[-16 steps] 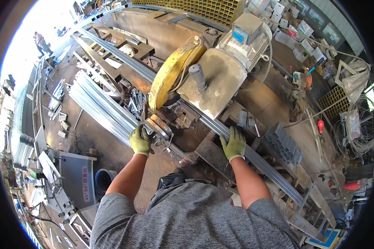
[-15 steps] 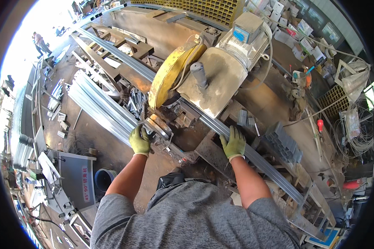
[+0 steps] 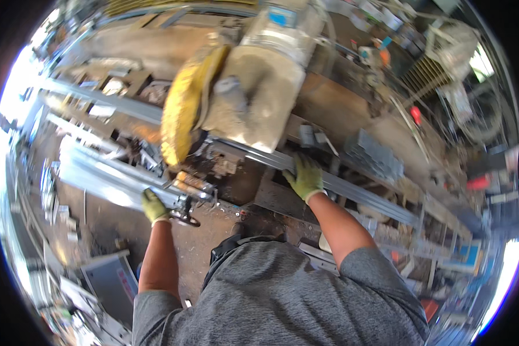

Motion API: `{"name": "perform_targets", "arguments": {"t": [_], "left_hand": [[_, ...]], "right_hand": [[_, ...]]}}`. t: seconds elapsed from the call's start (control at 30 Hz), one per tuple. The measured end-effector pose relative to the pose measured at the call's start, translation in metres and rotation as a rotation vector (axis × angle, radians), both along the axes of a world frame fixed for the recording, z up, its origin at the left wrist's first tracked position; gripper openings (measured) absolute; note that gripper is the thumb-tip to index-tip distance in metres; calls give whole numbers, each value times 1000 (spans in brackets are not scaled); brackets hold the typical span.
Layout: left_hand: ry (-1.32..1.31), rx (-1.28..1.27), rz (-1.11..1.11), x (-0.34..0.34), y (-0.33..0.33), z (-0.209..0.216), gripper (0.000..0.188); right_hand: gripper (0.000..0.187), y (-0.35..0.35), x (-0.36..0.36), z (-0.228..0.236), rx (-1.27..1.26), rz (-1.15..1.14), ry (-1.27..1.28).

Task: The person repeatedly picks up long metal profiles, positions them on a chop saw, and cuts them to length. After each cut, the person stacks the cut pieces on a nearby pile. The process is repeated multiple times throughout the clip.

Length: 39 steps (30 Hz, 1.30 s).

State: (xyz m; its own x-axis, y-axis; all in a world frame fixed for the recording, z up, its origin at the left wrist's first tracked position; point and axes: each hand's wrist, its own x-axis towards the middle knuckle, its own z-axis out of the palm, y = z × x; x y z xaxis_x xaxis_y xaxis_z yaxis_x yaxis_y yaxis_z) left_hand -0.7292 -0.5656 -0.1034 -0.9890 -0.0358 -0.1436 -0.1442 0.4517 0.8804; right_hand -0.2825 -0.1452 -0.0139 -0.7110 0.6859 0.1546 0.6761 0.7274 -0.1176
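Both my hands wear yellow-green gloves. My right hand [image 3: 305,176] lies on the long grey metal profiles [image 3: 357,193] to the right of the saw, fingers stretched across them and thumb apart. These profiles run under a cut-off saw with a yellow blade guard [image 3: 184,109] and a dusty tan plate [image 3: 256,98]. My left hand [image 3: 154,206] is at the near end of a bundle of long silvery profiles [image 3: 101,173], left of the saw's clamp [image 3: 191,184]. Motion blur hides how its fingers are set. A small handwheel [image 3: 185,219] sits just right of it.
Short cut grey tubes [image 3: 375,155] are stacked behind the right-hand profiles. A grey sign board [image 3: 111,282] stands at the lower left. A red-handled tool [image 3: 416,115] and coiled cable [image 3: 481,112] lie at the right. Scraps are scattered on the floor.
The view has turned and blurred, shifting the saw leftward in the picture. My left hand has moved left from beside the clamp to the bundle's end. The right hand stays on the profiles.
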Motion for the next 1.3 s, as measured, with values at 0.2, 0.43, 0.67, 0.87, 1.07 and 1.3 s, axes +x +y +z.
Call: {"name": "perform_targets", "arguments": {"t": [0.2,0.43,0.67,0.87,1.07,1.3], "left_hand": [[213,307,-129,45,-20,31,54],[645,246,-1234,190,51,147,27],[863,13,-1482,265,293,144,59],[904,-664,-1669,327,400,104,117],[733,-913,-1638,345,414,98,103],[810,-877,-1643,341,419,90,90]], "right_hand": [[94,4,23,8,-92,31,143],[81,-1,143,9,-82,-485,641],[63,39,307,22,-578,-1044,1660],[39,57,407,20,-661,-1446,1994],[36,81,472,-13,-861,-1538,2143],[45,103,483,-28,-1034,-1345,2449]]}}
